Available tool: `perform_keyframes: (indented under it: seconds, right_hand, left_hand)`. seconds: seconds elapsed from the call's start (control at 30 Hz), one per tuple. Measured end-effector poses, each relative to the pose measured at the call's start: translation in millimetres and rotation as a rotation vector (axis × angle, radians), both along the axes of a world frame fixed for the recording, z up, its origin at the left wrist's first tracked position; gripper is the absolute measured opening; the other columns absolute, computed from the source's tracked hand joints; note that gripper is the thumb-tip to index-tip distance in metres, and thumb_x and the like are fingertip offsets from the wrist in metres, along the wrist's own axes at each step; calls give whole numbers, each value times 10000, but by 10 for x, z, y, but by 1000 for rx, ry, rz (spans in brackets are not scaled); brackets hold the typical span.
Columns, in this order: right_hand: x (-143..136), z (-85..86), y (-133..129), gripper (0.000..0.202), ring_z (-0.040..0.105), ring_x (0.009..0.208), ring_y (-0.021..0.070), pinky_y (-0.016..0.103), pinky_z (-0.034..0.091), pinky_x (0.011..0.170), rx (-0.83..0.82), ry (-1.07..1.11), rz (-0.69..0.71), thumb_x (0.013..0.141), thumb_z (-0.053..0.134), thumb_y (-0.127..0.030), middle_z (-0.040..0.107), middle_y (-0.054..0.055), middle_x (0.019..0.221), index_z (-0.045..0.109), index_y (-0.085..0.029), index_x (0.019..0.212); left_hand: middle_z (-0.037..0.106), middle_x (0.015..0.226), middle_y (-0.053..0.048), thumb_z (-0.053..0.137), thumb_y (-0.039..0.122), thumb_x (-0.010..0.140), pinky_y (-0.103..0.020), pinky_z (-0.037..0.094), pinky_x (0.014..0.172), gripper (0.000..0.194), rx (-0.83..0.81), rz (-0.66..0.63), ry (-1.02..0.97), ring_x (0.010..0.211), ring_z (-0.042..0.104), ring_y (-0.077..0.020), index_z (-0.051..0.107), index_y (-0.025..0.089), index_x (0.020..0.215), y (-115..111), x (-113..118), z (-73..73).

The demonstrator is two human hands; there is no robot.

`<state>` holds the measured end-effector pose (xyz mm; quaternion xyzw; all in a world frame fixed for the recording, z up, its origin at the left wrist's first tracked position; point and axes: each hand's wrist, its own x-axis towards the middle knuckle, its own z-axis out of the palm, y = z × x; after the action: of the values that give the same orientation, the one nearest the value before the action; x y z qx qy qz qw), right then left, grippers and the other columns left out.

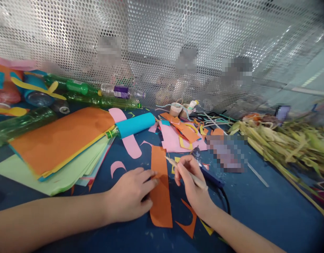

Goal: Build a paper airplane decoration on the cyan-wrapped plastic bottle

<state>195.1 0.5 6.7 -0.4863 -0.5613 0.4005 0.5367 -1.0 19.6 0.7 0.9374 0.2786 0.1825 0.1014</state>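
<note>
Flat orange paper strip lying lengthwise on the dark blue tabletop, between the two hands. The left hand, loosely open and gripping nothing, rests its fingertips on the strip's left side. The right hand grips a slender cream-coloured pen, its tip at the strip's upper right edge; contact cannot be determined. Beyond lies a green-necked plastic bottle wrapped in bright blue paper.
</note>
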Motion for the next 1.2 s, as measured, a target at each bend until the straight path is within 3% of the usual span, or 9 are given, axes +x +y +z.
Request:
perform_keyframes:
  seconds: [0.2,0.47,0.77,1.03,1.2]
  right_hand:
    - [-4,-5,-24,159,431,483,91,244,356,479,-5,-24,31,923,421,-346,441,-64,604,416,-236,807]
    - [-21,19,5,153,494,686,119,271,405,681,-78,-9,167,907,440,-351,470,-31,701,470,-225,825]
    - [-35,10,68,175,451,649,129,300,393,705,-206,115,60,905,406,-357,475,-35,641,463,-226,804]
    - [2,-99,102,216,492,681,140,297,420,687,-209,225,121,916,371,-427,518,-23,680,467,-238,876]
    - [-30,-9,81,164,524,730,147,303,421,730,-214,56,73,890,436,-373,536,-15,707,479,-224,836]
  left_hand:
    - [599,1005,-103,469,254,820,-351,509,679,282,7,-19,-11,802,575,-217,593,181,1063,-101,-3,45]
    - [609,937,-106,472,278,827,-303,502,656,198,-1,-216,-63,756,596,-189,579,163,947,-124,-6,89]
    - [637,990,-107,461,224,835,-330,509,609,211,46,-278,-34,723,595,-202,579,137,988,-124,-16,99]
    - [609,1153,-137,449,271,852,-376,521,556,302,161,-82,1,710,606,-225,564,132,1094,-145,-15,3]
    - [610,1143,-113,436,299,856,-388,523,556,310,114,-79,63,700,596,-221,562,151,1096,-152,-16,11]
